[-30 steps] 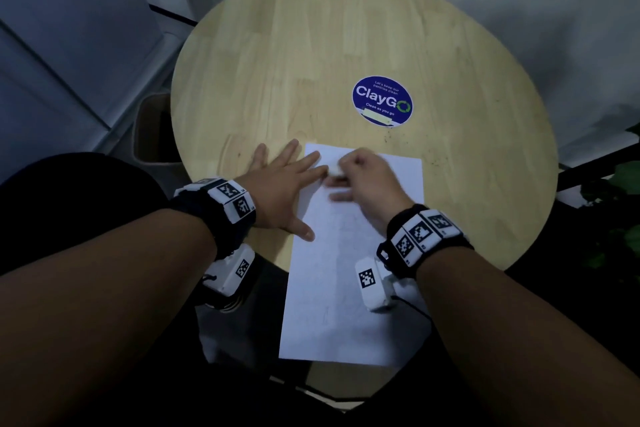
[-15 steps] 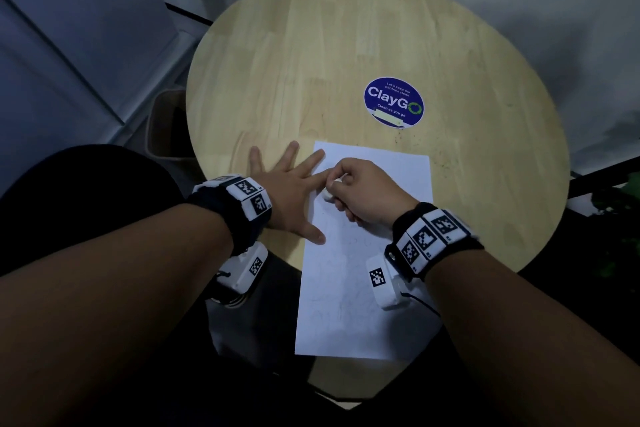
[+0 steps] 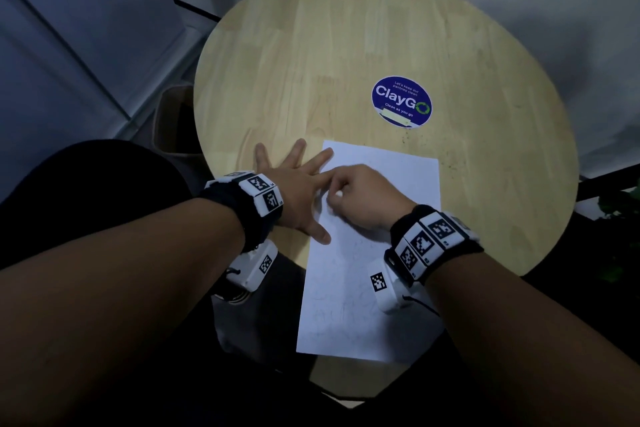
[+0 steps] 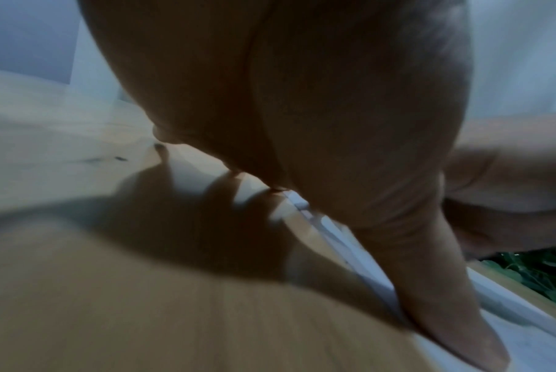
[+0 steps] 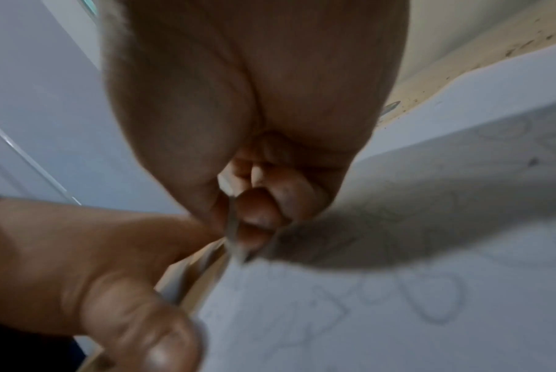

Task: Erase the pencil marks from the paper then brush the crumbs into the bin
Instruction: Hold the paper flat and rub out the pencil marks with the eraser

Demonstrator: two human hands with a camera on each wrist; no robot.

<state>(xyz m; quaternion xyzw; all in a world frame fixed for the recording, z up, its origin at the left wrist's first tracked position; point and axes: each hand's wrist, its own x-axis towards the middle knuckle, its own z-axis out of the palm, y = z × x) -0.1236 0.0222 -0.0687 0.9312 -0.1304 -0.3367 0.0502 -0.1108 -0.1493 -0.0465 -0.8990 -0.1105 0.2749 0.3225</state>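
A white sheet of paper [image 3: 363,274] with faint pencil marks [image 5: 435,299] lies on the round wooden table [image 3: 346,45], its near end hanging over the table's edge. My left hand [image 3: 298,184] lies flat with spread fingers on the table, its thumb [image 4: 445,302] and forefinger pressing the paper's left edge. My right hand [image 3: 360,194] is curled round a small white eraser [image 3: 338,194] and holds it against the paper near the left edge. In the right wrist view the eraser [image 5: 230,198] shows as a thin pale strip between thumb and fingers.
A brown bin [image 3: 173,121] stands on the floor left of the table, partly under its rim. A blue ClayGo sticker [image 3: 401,101] is stuck on the table beyond the paper. Dark crumbs [image 3: 446,163] dot the wood right of the paper's top corner.
My right hand with the eraser has moved down the paper, from the top edge towards me along the left side. The left hand has stayed flat in place.
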